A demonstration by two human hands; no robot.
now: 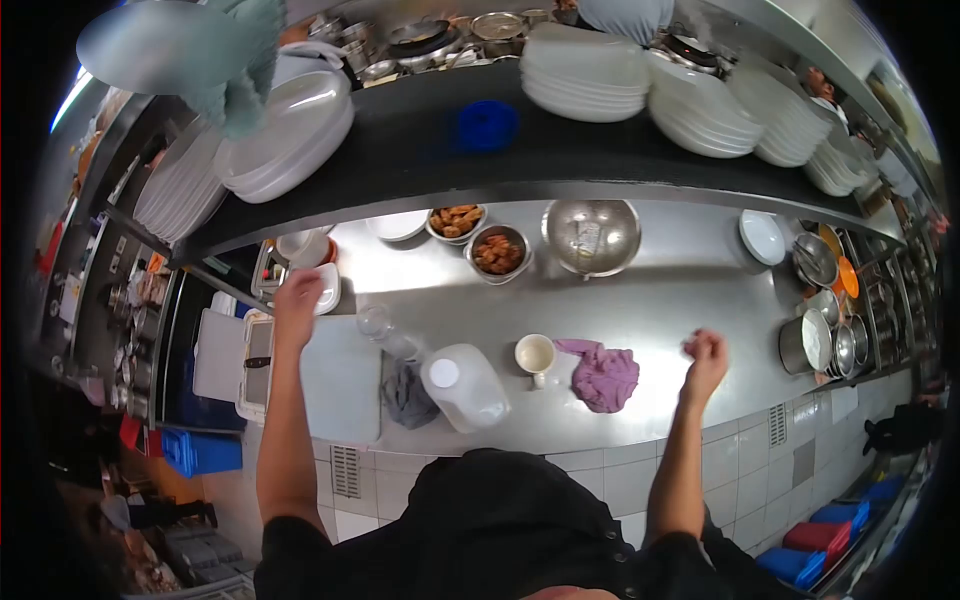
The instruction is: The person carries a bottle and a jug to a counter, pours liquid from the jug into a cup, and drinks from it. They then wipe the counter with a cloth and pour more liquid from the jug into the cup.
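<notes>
**Two hands out over the steel counter**

Closest to us is our own dark shirt (500, 520), filling the bottom of the head view, and both bare forearms are stretching out from it over the steel counter (680, 270).

We are reaching our left hand (297, 305) far to the left, where it is resting against a small white dish (327, 288) just below a white cup (303, 245). From behind we cannot tell whether those fingers are gripping the dish or only lying on it. A pale cutting board (340, 385) is sitting under that forearm.

We are holding our right hand (706, 352) up over bare steel, fingers curled into a loose fist; whether anything is pinched inside it we cannot tell.

Between our arms are lying a white plastic jug (465, 385), a grey rag (408, 395), a clear glass (377, 322), a white mug (535, 355) and a crumpled purple cloth (603, 375).

Farther back, two bowls of fried food (498, 252) are standing beside a large empty metal bowl (591, 235). Stacks of white plates (700, 110) are crowding the dark shelf above.
</notes>
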